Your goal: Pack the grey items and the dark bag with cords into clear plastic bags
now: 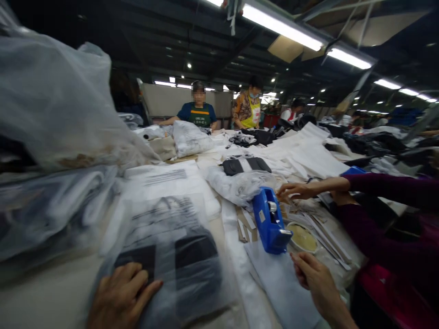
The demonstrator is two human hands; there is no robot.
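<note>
In the head view a clear plastic bag (171,219) with dark printing lies flat on the table. Inside is a folded black item (199,269) with a pale band across it. My left hand (123,292) rests on the bag's near left part, fingers loosely bent and thumb apart, gripping nothing. Just right of a blue tape dispenser (269,221), near its cutting end, is my right hand (315,278). Its thumb and forefinger are pinched together. Whatever is between them, if anything, is too small to make out.
A co-worker's hand (297,189) reaches in from the right behind the dispenser. A round yellowish roll (302,237) and paper strips (329,242) lie beside it. Another black folded item (247,165) is farther back. Bagged goods (51,210) are piled left; people stand across the table.
</note>
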